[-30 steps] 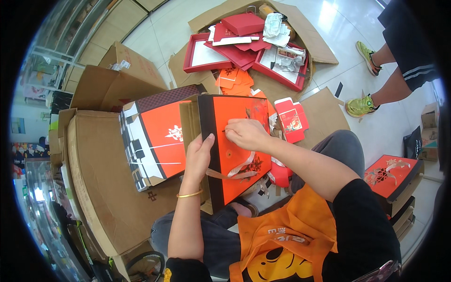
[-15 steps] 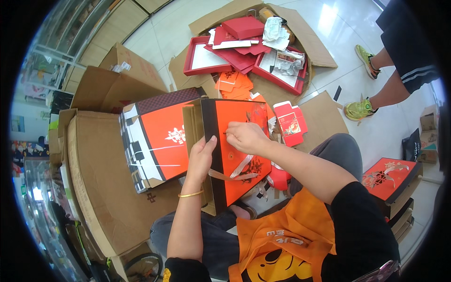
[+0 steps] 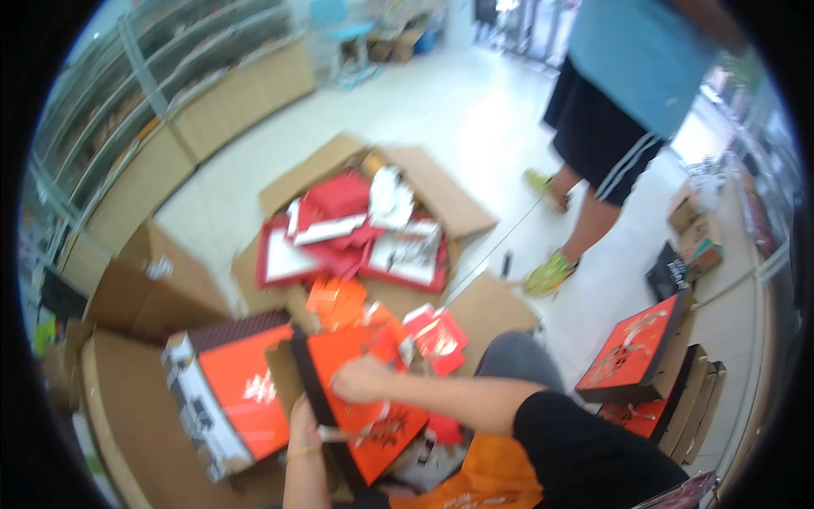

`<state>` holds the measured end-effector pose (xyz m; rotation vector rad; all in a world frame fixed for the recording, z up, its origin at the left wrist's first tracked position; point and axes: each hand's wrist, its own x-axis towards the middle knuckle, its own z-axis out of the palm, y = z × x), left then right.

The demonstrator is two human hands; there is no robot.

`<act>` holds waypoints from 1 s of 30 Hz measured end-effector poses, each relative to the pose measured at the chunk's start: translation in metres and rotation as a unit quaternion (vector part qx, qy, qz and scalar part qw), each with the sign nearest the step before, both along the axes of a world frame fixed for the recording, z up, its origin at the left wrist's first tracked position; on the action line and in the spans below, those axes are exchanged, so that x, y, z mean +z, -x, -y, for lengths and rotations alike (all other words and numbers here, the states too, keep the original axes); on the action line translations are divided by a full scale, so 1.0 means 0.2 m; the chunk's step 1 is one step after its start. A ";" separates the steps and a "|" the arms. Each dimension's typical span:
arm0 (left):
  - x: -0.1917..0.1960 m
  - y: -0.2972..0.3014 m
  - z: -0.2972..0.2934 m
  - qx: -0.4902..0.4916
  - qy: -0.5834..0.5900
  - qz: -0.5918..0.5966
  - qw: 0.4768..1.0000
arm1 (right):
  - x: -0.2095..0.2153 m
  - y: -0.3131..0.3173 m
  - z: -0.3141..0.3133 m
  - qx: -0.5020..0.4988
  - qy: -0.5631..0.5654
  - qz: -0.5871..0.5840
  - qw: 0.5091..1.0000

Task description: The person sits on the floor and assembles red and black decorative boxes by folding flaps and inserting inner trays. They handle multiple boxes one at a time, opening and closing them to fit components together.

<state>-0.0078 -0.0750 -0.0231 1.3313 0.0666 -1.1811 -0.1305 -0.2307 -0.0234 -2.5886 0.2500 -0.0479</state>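
An orange gift box (image 3: 366, 458) with a dark side band stands tilted in front of me, a pale ribbon (image 3: 332, 435) hanging across its decorated face. My left hand (image 3: 303, 427), with a gold bangle at the wrist, grips the box's left edge. Against the orange face my right hand (image 3: 360, 379) is closed, fingers bunched; what it pinches is hidden, and the picture is blurred. Just left of the box lies another orange piece of packaging (image 3: 229, 386) with white handles or cords and a patterned end.
Beyond the box, an opened carton (image 3: 424, 182) holds red boxes (image 3: 335, 195) and crumpled paper. Brown cartons (image 3: 157, 288) stand at the left. Orange gift boxes (image 3: 627, 348) are stacked at the right. A person in a blue shirt (image 3: 636, 68) stands at the far right.
The view has tilted up, showing more of the floor, shelves and the standing person. Both hands stay on the gift box, the right one still closed against its face.
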 end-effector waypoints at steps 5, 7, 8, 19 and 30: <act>-0.16 0.04 0.16 -0.021 0.028 0.007 0.999 | -0.07 0.14 0.12 -0.072 -0.069 0.022 0.995; -0.10 0.07 0.17 -0.029 0.003 0.060 0.998 | -0.08 0.13 0.10 -0.088 -0.082 0.049 0.992; -0.08 0.06 0.15 -0.030 -0.012 0.088 0.996 | -0.09 0.13 0.09 -0.093 -0.073 0.079 0.990; -0.07 0.04 0.17 -0.075 0.008 0.291 0.954 | -0.47 -0.02 0.23 -0.056 -0.344 0.041 0.936; 0.52 0.07 0.07 -0.218 -0.252 0.518 0.788 | -0.21 0.06 0.24 -0.256 -0.462 -0.093 0.844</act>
